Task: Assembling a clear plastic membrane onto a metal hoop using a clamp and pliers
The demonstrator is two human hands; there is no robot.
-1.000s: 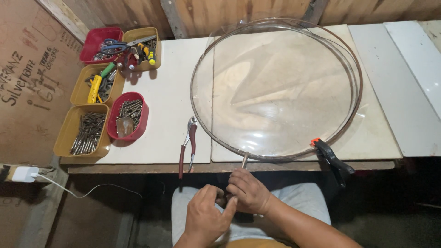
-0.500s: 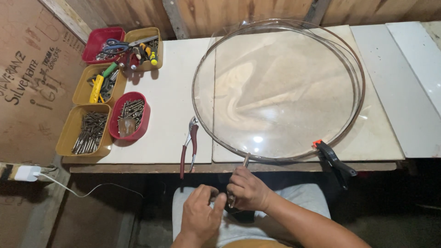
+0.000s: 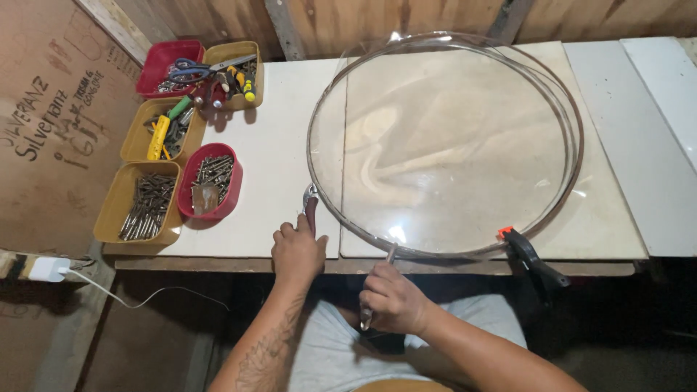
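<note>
The left hand (image 3: 298, 250) lies over the pliers (image 3: 311, 205) at the front edge of the surface (image 3: 268, 156), fingers curled around the dark red handles; the metal nose pokes out past the knuckles and sits just beside the rim of the hoop (image 3: 444, 145). The right hand (image 3: 392, 299) is below the edge of the surface, over the person's lap, clenched around a thin metal rod (image 3: 389, 255) that rises from the fist to meet the front of the hoop.

The hoop is a large round frame of wire with a clear sheet stretched across it, lying flat on the pale boards and covering most of the middle of the surface. A black clamp (image 3: 534, 258) with an orange tip grips the hoop's rim at the front right and hangs off the edge.

On the left stand several trays. A red bowl (image 3: 210, 181) and a yellow tray (image 3: 141, 203) next to it both hold nails or screws. Behind them another yellow tray (image 3: 161, 131) carries a yellow tool and a green-handled one, and at the back a red tray (image 3: 174, 65) and a further yellow one (image 3: 234, 72) hold scissors and screwdrivers. A white charger (image 3: 47, 268) with its cable sits on a ledge at the far left.
</note>
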